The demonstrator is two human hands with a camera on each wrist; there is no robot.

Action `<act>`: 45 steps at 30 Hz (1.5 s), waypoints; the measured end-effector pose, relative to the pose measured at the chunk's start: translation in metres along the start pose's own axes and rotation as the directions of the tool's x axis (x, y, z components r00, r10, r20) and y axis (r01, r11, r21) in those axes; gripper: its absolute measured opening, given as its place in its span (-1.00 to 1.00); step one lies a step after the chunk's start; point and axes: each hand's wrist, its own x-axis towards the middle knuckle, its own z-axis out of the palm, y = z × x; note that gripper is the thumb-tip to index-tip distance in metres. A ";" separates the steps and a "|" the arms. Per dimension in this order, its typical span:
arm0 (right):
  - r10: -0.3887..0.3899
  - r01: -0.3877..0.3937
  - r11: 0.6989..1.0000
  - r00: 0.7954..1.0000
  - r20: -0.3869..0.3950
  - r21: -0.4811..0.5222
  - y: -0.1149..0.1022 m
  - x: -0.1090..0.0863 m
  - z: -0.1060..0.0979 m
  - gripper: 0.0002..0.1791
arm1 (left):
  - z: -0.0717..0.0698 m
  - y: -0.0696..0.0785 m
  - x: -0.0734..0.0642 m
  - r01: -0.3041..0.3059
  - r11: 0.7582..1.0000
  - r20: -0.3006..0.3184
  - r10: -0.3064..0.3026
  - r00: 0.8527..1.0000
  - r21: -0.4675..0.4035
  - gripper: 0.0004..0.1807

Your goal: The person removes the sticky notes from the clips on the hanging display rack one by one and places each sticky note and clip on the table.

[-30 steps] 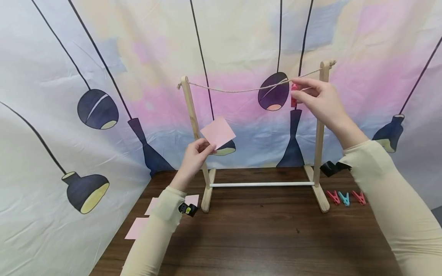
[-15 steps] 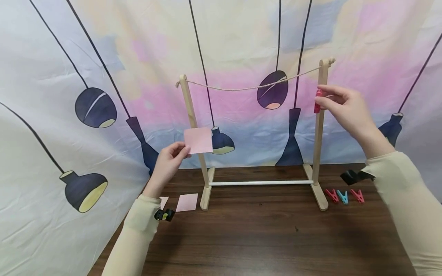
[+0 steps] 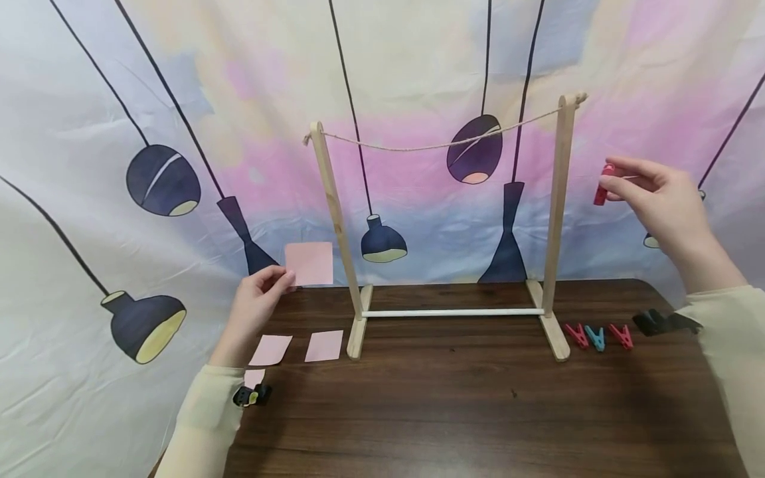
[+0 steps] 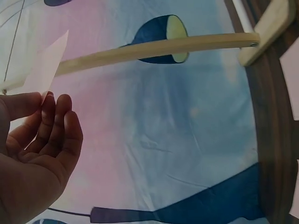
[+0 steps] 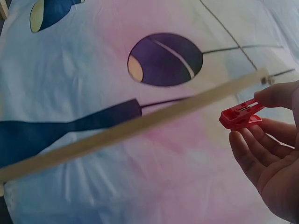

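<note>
My left hand (image 3: 254,302) pinches a pink square of paper (image 3: 311,264) by its lower left corner, left of the wooden stand's left post (image 3: 336,219). In the left wrist view the same paper (image 4: 46,65) appears nearly edge-on between thumb and fingertips. Right of the right post (image 3: 559,206), my right hand (image 3: 666,199) holds a red clothespin (image 3: 603,186) in the air between thumb and fingers. The right wrist view shows the clothespin (image 5: 240,115) pinched at its handle end. Between the post tops sags a rope (image 3: 406,149) with nothing clipped on it.
Several pink papers (image 3: 325,346) lie on the dark wooden table (image 3: 430,411) at the left. Two red clothespins (image 3: 621,336) and a blue one (image 3: 595,338) lie right of the stand's foot. A white bar (image 3: 454,313) joins the feet. Behind hangs a lamp-printed cloth (image 3: 269,99).
Both hands have moved apart and lower, away from the rope. The left carries the pink paper leftward, turning it level; the right takes the red clothespin rightward past the right post.
</note>
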 end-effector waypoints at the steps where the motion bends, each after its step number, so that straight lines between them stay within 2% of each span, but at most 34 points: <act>1: 0.005 -0.005 1.000 1.000 -0.011 -0.001 0.003 -0.001 -0.002 -0.44 | -0.001 0.003 -0.003 0.011 1.000 0.010 -0.011 1.000 0.006 -0.75; 4: 0.011 -0.011 1.000 0.999 -0.038 -0.017 0.012 -0.003 -0.005 -0.43 | -0.002 -0.003 -0.008 0.038 0.999 0.040 -0.038 0.998 0.005 -0.75; 9: 0.035 -0.038 0.997 0.998 -0.050 -0.071 0.028 -0.011 -0.007 -0.39 | -0.006 -0.029 -0.016 0.062 0.998 0.080 -0.063 0.995 0.011 -0.71; 14: 0.051 -0.058 0.987 0.997 -0.050 -0.152 0.043 -0.017 -0.008 -0.32 | -0.012 -0.044 -0.027 0.065 0.995 0.126 -0.075 0.989 0.079 -0.73; 19: 0.066 -0.075 0.982 0.996 -0.055 -0.174 0.057 -0.022 -0.010 -0.28 | -0.017 -0.056 -0.036 0.067 0.982 0.179 -0.099 0.979 0.176 -0.76; 22: 0.071 -0.081 0.973 0.996 -0.052 -0.217 0.065 -0.025 -0.010 -0.25 | -0.018 -0.063 -0.041 0.078 0.981 0.218 -0.116 0.969 0.177 -0.77; 27: 0.082 -0.089 0.957 0.996 -0.039 -0.275 0.080 -0.031 -0.011 -0.24 | -0.017 -0.074 -0.049 0.107 0.982 0.286 -0.148 0.947 0.154 -0.81; 36: 0.128 -0.130 0.931 0.991 -0.027 -0.340 0.102 -0.041 -0.011 -0.20 | -0.012 -0.092 -0.062 0.178 0.965 0.391 -0.243 0.888 0.194 -0.79; 41: 0.156 -0.159 0.922 0.987 -0.038 -0.354 0.117 -0.046 -0.015 -0.20 | -0.011 -0.104 -0.069 0.169 0.965 0.448 -0.245 0.860 0.202 -0.81; 45: 0.190 -0.186 0.913 0.981 -0.025 -0.363 0.127 -0.052 -0.018 -0.21 | -0.011 -0.111 -0.073 0.174 0.965 0.475 -0.248 0.844 0.193 -0.82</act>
